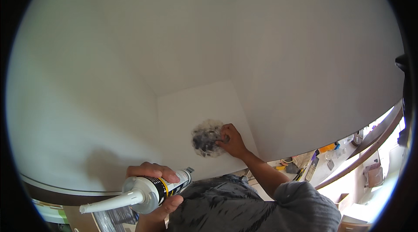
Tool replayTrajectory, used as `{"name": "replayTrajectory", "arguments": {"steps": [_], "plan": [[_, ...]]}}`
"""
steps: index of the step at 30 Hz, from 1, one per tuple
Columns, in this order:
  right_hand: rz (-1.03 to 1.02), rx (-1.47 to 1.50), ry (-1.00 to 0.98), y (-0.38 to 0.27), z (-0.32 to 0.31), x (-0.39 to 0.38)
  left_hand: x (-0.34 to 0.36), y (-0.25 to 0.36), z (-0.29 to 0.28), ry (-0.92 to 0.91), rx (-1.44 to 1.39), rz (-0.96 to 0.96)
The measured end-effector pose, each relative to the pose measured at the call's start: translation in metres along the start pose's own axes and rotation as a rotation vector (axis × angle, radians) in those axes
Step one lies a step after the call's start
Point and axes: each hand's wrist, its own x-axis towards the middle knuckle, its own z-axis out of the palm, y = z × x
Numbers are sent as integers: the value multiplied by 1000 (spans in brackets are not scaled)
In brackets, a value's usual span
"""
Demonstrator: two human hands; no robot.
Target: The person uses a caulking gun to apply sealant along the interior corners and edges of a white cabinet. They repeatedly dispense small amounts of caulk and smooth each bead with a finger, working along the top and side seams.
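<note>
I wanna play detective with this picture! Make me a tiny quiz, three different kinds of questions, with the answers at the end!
1. Pick one: which hand holds the tube?
A) right
B) left
C) neither

2. True or false: the tube's white nozzle points toward the left side of the picture.

3. Fill in the blank: the right hand is at the ____ edge of the mottled black-and-white patch, as seen in the picture.

Key:
1. B, the left hand
2. True
3. right
</note>
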Motion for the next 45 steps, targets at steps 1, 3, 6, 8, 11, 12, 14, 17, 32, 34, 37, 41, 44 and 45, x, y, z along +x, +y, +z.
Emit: {"name": "replayTrajectory", "arguments": {"steps": [1, 3, 6, 8, 11, 12, 14, 17, 32, 34, 37, 41, 44, 45], "plan": [[-23, 66, 1, -3, -2, 1, 1, -3, 1, 12, 28, -9], [46, 442, -46, -13, -7, 3, 5, -10, 3, -15, 25, 14], [233, 1368, -201, -38, -10, 3, 9, -15, 7, 2, 45, 11], [266, 1620, -302, -53, -11, 6, 10, -16, 11, 53, 48, -63], [271, 1546, -342, -65, -14, 13, 11, -20, 13, 45, 24, -87], [299, 1219, -369, -66, -18, 16, 12, -21, 11, 26, 40, -74], [401, 484, -405, -63, -24, 19, 12, -25, 6, -2, 29, -47], [308, -591, -505, -56, -29, 13, 9, -29, -2, -41, 73, -21], [113, -368, -222, -5, -1, 24, 6, -38, -29, -108, 114, 42], [267, -187, -251, -4, -12, 26, 4, -44, -25, -138, 122, 49], [341, 377, -261, -11, -21, 32, 7, -44, -28, -130, 144, 82], [407, 1473, -392, -24, -22, 36, 6, -49, -28, -94, 82, 18], [373, 1547, -439, -34, -17, 39, 5, -52, -30, -109, 82, 13], [354, 1522, -454, -36, -16, 41, 5, -53, -30, -115, 83, 16]]}}
